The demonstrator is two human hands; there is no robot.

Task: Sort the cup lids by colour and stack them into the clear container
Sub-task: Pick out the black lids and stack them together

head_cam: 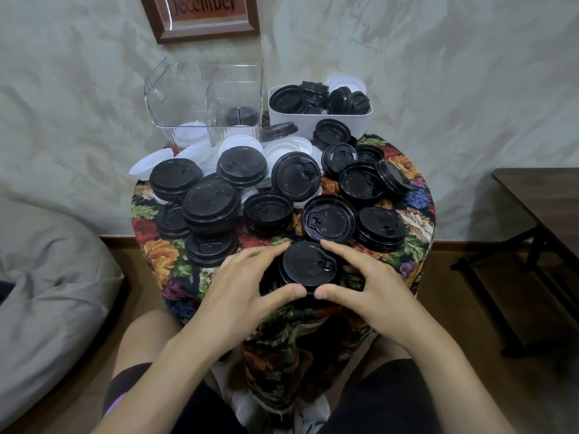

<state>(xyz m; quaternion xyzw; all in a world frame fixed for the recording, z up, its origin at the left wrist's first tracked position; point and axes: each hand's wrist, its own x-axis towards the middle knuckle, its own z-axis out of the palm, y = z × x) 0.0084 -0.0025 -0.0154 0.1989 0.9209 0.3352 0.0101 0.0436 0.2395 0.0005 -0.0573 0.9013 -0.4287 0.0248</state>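
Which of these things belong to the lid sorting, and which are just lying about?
Part of the job: stack of black plastic cup lids gripped by left hand and right hand; white plastic cup lids; clear plastic container; white rectangular tub.
Just lying about: framed December sign; grey cushion; dark wooden table.

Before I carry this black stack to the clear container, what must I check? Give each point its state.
1. Grip: left hand and right hand curl round the stack: ok.
2. Stack all black: top is black, lower lids hidden: cannot tell.
3. Container open on top: ok.
4. Black side: black lids lie in its right part, white lids left: ok.
5. Room above them: ok.
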